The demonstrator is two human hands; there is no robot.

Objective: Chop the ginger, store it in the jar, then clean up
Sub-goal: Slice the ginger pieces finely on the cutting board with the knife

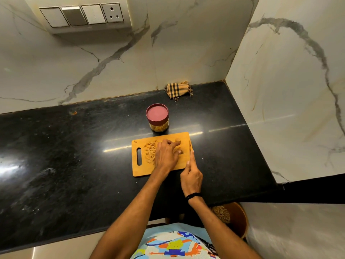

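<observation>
Stretches left hand point(166, 156) fingers point(172, 144) loosely apart, index tip touching a ginger knob point(178, 141); smaller piece point(180, 151) by the thumb. Clamps right hand point(191, 176) fingers point(192, 156) round the knife point(190, 146), blade pointing away, just right of the left fingers. Chopped ginger point(150, 151) heaped left of them, all on the cutting board point(141, 171). Beyond the fingers: jar point(157, 117), lid on, just past the board on the black bench point(74, 146); checked cloth point(178, 89) farther back at the wall.
</observation>
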